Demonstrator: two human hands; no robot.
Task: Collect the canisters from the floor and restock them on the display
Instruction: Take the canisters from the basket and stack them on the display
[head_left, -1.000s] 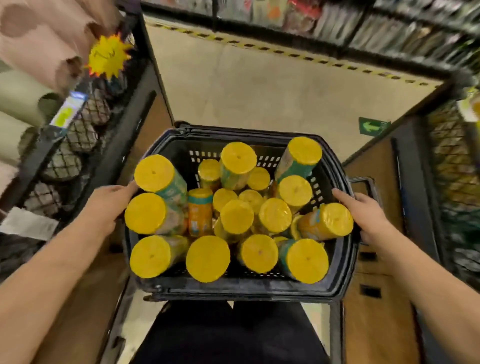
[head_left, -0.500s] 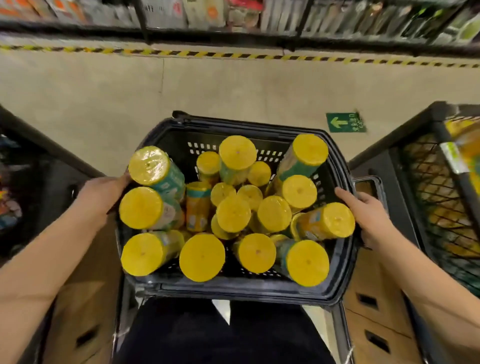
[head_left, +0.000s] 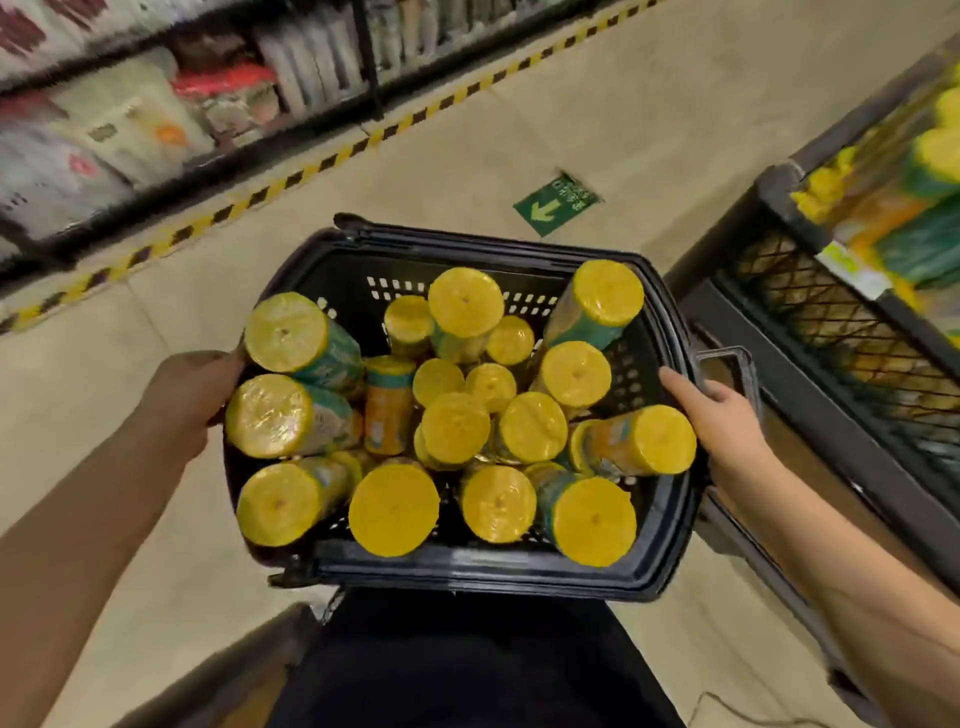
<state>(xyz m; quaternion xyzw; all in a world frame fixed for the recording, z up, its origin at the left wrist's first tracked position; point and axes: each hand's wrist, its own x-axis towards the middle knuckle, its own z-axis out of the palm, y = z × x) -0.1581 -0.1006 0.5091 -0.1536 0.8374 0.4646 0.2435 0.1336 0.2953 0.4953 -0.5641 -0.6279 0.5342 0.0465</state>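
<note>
Head view: the basket (head_left: 493, 574) is held in front of the person's waist by its two short edges. The left hand (head_left: 192, 395) wraps the left edge, fingertips hidden behind lids. The right hand (head_left: 722, 421) curls over the right edge beside the handle (head_left: 727, 356). The canisters (head_left: 394, 509) crowd the basket with yellow lids up, some upright and some leaning on the walls. So loaded, it is probably heavy and the plastic may flex, so a hold on both edges suits. The canisters look stiff, with glossy film that is likely slick, and each is best gripped round the body below the lid. The display (head_left: 810, 291) stands near the right edge.
</note>
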